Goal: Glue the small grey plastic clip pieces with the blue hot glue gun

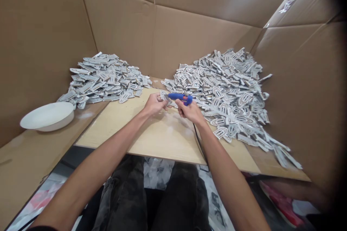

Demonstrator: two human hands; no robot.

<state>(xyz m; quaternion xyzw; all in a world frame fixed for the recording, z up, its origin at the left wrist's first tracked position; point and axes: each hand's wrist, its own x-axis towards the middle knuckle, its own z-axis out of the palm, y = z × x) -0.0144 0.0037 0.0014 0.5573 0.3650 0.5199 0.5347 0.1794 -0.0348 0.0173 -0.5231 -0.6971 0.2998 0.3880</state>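
My right hand [189,111] is wrapped round the handle of a blue hot glue gun [176,96], whose nozzle points left. Its black cord [200,140] hangs down past the board's front edge. Between the fingers of my left hand [155,104] is a small whitish cut-out piece [163,95] with an arched outline. The nozzle is at or right beside this piece; whether they touch I cannot tell. Both hands are above the pale wooden board [162,135]. Just behind the glue gun begins the right heap of similar cut-out pieces [225,90].
Another heap of cut-out pieces [105,77] lies at the back left. A white bowl [48,117] stands in front of it on cardboard. Tall cardboard walls [179,32] enclose the back and sides. Below the board's front edge are my legs [173,191] and plastic bags [158,173].
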